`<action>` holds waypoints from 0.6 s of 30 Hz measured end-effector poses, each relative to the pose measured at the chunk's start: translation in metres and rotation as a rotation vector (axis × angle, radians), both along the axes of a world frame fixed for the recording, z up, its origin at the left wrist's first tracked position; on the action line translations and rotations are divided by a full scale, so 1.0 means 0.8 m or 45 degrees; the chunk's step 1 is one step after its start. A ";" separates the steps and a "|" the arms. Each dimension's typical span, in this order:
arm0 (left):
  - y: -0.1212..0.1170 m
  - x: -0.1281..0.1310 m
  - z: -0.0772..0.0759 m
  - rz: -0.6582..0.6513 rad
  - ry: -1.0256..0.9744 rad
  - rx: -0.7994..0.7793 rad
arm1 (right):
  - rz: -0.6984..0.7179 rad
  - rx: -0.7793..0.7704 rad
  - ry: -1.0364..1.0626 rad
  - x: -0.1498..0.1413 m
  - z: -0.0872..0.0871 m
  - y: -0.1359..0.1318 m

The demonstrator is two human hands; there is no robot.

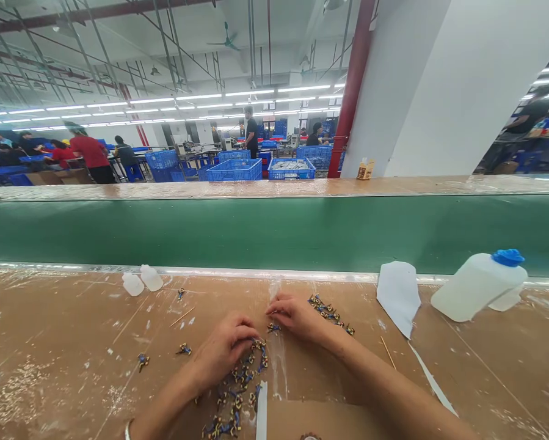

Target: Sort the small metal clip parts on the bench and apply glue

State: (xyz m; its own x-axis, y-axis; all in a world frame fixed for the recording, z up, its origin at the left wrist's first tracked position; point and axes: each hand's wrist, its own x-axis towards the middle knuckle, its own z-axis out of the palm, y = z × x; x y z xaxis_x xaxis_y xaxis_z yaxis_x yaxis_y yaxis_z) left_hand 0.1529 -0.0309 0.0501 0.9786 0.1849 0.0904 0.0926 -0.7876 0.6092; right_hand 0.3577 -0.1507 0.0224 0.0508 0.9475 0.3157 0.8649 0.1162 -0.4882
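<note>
My left hand (226, 348) rests on the brown worktable (63, 342) with its fingers curled over the top of a heap of small blue and gold parts (237, 391). My right hand (297, 318) lies just to the right, its fingertips pinched together at the table surface, and one small part (273, 328) lies right beneath it. What the pinched fingers hold, if anything, is too small to make out. A second small heap of the same parts (329, 311) lies just beyond my right wrist. A few single parts (142, 359) are scattered to the left.
A green conveyor belt (256, 235) runs along the far edge of the table. Two small white bottles (141, 281) lie at the left, and a large white bottle with a blue cap (480, 284) lies at the right beside a white paper piece (397, 293). Thin sticks (182, 316) lie about. Other people work at distant benches with blue crates (235, 170).
</note>
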 end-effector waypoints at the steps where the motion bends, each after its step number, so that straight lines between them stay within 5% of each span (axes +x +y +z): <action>1: 0.002 -0.001 -0.001 0.011 -0.009 0.002 | 0.022 -0.005 0.006 0.000 0.001 -0.001; 8: -0.002 -0.006 0.004 -0.011 -0.017 0.040 | 0.135 -0.077 -0.070 -0.010 0.014 -0.014; 18: -0.025 -0.004 0.018 -0.306 0.078 0.193 | -0.246 -0.121 -0.094 0.008 0.018 -0.032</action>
